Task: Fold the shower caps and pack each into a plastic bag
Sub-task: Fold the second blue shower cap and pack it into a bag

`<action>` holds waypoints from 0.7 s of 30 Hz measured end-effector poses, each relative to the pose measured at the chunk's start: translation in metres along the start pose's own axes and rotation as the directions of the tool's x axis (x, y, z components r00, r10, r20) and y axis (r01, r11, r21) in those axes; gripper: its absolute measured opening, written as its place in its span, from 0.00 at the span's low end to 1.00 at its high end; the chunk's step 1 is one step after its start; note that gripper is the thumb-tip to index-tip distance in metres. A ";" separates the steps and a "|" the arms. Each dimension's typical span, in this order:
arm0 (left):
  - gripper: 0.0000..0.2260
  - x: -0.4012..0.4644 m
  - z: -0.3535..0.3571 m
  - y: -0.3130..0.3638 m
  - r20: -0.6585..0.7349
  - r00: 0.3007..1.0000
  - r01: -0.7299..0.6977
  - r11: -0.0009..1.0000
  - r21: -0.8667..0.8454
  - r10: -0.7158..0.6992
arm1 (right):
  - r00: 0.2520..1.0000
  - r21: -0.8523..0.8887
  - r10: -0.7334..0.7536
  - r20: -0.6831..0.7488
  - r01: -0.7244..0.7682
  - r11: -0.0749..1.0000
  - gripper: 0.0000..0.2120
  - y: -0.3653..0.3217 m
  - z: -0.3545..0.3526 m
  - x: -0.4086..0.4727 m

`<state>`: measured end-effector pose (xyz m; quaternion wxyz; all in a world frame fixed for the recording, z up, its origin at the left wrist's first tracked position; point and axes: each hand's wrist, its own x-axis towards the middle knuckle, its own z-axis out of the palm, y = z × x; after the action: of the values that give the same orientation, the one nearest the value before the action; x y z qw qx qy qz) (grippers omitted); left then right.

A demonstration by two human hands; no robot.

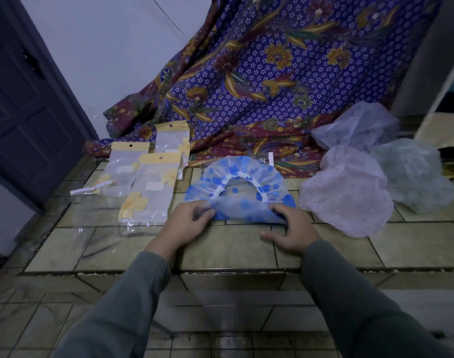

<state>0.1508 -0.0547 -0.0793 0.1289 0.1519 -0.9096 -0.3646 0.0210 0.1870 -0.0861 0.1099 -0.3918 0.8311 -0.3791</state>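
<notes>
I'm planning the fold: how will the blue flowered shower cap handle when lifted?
The translucent blue flowered plastic shower cap is probably floppy: it lies crumpled and folded under both hands. Likely very light, being thin film. Its gathered white elastic rim may spring folds open.

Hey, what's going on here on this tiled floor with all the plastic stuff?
A person is folding a blue flowered shower cap on the tiled step. The left hand and the right hand each pinch a corner of its near edge; it lies in a half-circle. Several plastic bags with yellow headers lie to the left, and three unfolded caps are piled on the right. None looks packed yet.
</notes>
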 end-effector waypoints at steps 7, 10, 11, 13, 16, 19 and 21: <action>0.10 0.019 -0.014 0.017 0.042 0.993 0.111 0.993 -0.038 -0.110 | 0.977 -0.008 0.130 -0.170 -0.134 0.991 0.16 -0.009 -0.009 0.025; 0.10 0.031 -0.014 0.020 0.087 0.980 0.159 0.966 0.206 -0.180 | 0.978 -0.074 0.164 -0.130 -0.175 0.982 0.14 -0.023 -0.018 0.045; 0.11 0.035 -0.012 0.021 0.098 0.977 0.148 0.934 0.325 -0.189 | 0.974 -0.118 0.209 -0.091 -0.219 0.969 0.12 -0.025 -0.018 0.052; 0.10 0.041 -0.006 0.023 0.117 0.977 0.114 0.902 0.416 -0.177 | 0.949 -0.207 0.314 -0.029 -0.313 0.927 0.05 -0.025 -0.016 0.064; 0.08 0.048 0.000 0.027 0.076 0.989 0.072 0.875 0.478 -0.123 | 0.929 -0.240 0.359 -0.094 -0.371 0.897 0.08 -0.023 -0.008 0.070; 0.11 0.054 0.001 0.032 0.023 0.996 0.057 0.842 0.537 -0.082 | 0.929 -0.257 0.295 -0.225 -0.349 0.901 0.13 -0.016 0.003 0.072; 0.11 0.056 0.001 0.032 0.031 0.997 0.039 0.825 0.563 -0.068 | 0.928 -0.232 0.259 -0.269 -0.323 0.917 0.13 -0.010 0.006 0.075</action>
<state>0.0926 -0.0530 -0.0510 0.0454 0.1993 -0.9749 -0.0880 -0.0202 0.1249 -0.0746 0.0125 -0.2271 0.9315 -0.2838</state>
